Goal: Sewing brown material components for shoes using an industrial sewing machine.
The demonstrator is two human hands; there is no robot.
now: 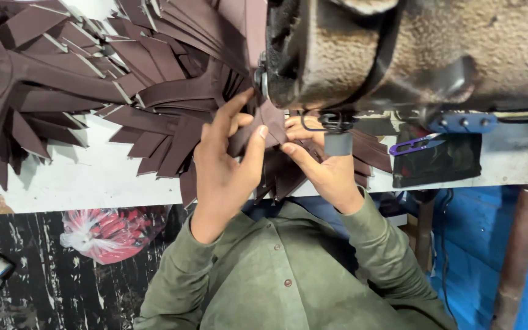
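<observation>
The person's left hand (224, 162) sat just left of the frame's centre, thumb and fingers pinched together on a brown leather strip (249, 131) that rose toward the needle area of the sewing machine (410, 49). The index finger stretched upward along the strip while the thumb pressed against its lower edge. The right hand (322, 165) lay just right of centre, under the machine head; its fingers were curled close together on the same strip near the presser foot (337, 131), though the machine hid part of the fingertips, so the exact grip there could not be told. The two hands were close, nearly touching, with the strip between them.

The sewing machine, worn and dusty, filled the upper right of the frame. A large pile of brown leather pieces (80, 79) spread across the upper left, fanned over a white table (93, 177), and reached up to the strip in the hands. A pair of purple thread snips (414, 145) lay on a dark cloth right of centre, beside the machine base. In the lower left, below the table edge, hung a clear plastic bag with red contents (108, 235). The person wore an olive-green shirt (288, 275), sleeves reaching the wrists, in the lower middle of the frame.
</observation>
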